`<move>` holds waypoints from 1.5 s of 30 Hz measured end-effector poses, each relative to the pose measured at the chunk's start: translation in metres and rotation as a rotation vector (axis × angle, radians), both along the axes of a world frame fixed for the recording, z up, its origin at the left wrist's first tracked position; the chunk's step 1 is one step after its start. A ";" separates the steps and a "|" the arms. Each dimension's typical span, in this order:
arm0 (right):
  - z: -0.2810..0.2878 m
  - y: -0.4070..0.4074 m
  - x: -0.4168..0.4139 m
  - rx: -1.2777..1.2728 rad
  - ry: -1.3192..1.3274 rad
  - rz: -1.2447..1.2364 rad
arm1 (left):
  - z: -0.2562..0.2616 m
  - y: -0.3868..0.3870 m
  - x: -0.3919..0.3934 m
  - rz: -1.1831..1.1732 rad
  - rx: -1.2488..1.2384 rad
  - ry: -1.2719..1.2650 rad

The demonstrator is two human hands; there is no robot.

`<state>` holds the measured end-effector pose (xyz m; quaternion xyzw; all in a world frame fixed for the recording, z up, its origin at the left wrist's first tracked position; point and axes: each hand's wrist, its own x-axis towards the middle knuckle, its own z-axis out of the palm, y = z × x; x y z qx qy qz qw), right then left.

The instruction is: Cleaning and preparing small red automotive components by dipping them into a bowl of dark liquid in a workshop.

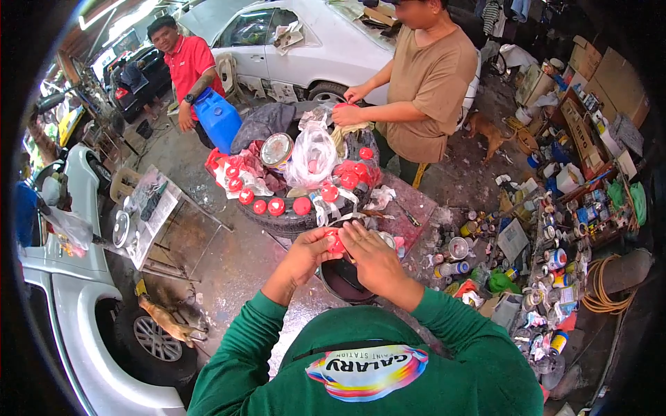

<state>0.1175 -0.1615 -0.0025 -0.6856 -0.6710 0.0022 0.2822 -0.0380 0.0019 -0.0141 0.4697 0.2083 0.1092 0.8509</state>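
My left hand (311, 249) grips a small round red piece (334, 242) between thumb and fingers, above a dark bucket (346, 281) of murky liquid. My right hand (372, 257) lies with its fingers extended against the right side of that piece; whether it grips anything is hidden. Beyond my hands, several red round pieces with pale marks, one of them a red disc (276, 206), stand along the rim of a black tyre (281, 221). A paint can (276, 150), a clear plastic bag (312, 156) and red cloth (260, 161) rest on top of the tyre.
A person in a brown shirt (434, 78) handles a red piece across the tyre; another in red (192, 62) stands beside a blue jug (216, 119). Paint cans (459, 248) crowd the right floor. A newspaper-covered table (156, 223) and a dog (166, 318) are at left.
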 end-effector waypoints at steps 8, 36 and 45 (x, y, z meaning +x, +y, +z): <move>0.008 0.011 0.007 0.027 0.039 0.067 | 0.006 0.001 0.003 -0.118 0.075 0.006; -0.190 0.026 0.031 -1.005 0.069 -0.038 | -0.037 -0.006 0.001 -0.025 0.432 0.113; -0.162 -0.014 0.027 -0.391 -0.039 -0.035 | -0.151 -0.051 0.036 -0.599 1.507 0.636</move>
